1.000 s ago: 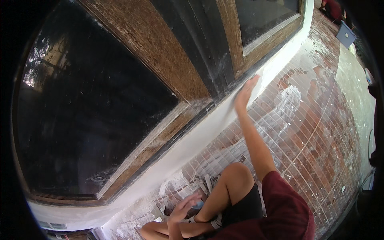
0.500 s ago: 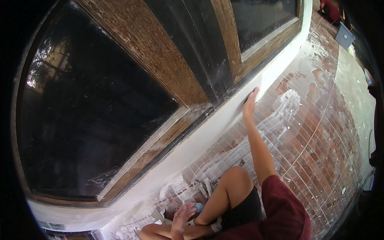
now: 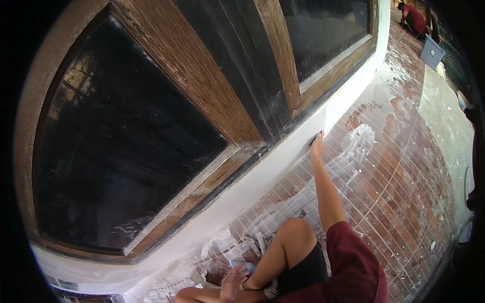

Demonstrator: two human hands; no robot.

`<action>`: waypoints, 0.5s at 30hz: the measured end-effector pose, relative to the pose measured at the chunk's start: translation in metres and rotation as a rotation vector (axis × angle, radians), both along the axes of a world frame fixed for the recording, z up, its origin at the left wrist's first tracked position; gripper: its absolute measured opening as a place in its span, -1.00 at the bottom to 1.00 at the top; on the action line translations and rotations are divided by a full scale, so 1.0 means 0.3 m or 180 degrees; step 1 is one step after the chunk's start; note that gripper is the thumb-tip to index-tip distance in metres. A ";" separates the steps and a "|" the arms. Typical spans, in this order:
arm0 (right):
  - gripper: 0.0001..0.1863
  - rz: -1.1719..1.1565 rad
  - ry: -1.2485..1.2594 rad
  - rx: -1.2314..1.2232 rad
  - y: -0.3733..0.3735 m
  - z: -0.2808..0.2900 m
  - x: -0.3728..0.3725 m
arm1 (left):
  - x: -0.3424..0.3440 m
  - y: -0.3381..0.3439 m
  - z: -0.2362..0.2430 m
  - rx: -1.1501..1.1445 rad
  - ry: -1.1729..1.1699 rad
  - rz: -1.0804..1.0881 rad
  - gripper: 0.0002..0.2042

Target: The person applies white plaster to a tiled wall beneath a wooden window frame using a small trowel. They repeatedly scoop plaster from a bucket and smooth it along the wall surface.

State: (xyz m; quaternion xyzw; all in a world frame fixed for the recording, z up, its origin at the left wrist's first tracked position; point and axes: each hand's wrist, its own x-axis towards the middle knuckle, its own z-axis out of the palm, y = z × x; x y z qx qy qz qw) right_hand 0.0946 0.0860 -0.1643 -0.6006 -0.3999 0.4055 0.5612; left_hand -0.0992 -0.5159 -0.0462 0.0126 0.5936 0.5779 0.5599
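1. White low wall (image 3: pixel 237 187) runs below the dark window panes from the lower left toward the upper right, its bottom edge along the brick floor (image 3: pixel 394 187).
2. Near that floor's lower edge, the person's left hand (image 3: pixel 232 284) has loosely bent fingers; whether it grips anything cannot be told.
3. Just beside it lies a blue item (image 3: pixel 246 267), partly hidden.
4. Well apart from the left, the right hand (image 3: pixel 317 145) is closed on a small dark piece (image 3: pixel 313 139), against the wall near its bottom edge.
5. By the floor's far end, a co-worker (image 3: pixel 414 18) crouches near a grey bin (image 3: pixel 432 52).

2 dark windowpanes (image 3: pixel 126 156), worn wooden frames (image 3: pixel 192 70), tiled floor (image 3: pixel 389 187) (white-smeared)
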 end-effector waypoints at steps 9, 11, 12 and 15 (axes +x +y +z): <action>-0.32 -0.0395 0.1119 -0.0521 0.135 0.194 0.058 | 0.010 -0.062 0.045 -0.0047 0.0237 0.0149 -0.57; -0.33 -0.0722 0.0415 -0.0262 0.157 0.323 0.043 | 0.003 -0.075 0.049 -0.0040 0.0156 0.0200 -0.56; -0.34 -0.0739 0.0288 0.0078 0.161 0.381 0.029 | 0.002 -0.072 0.049 -0.0039 0.0118 0.0220 -0.56; -0.34 -0.0779 -0.0159 0.0993 0.123 0.465 -0.009 | 0.021 -0.025 0.041 -0.0265 0.0208 0.0316 -0.54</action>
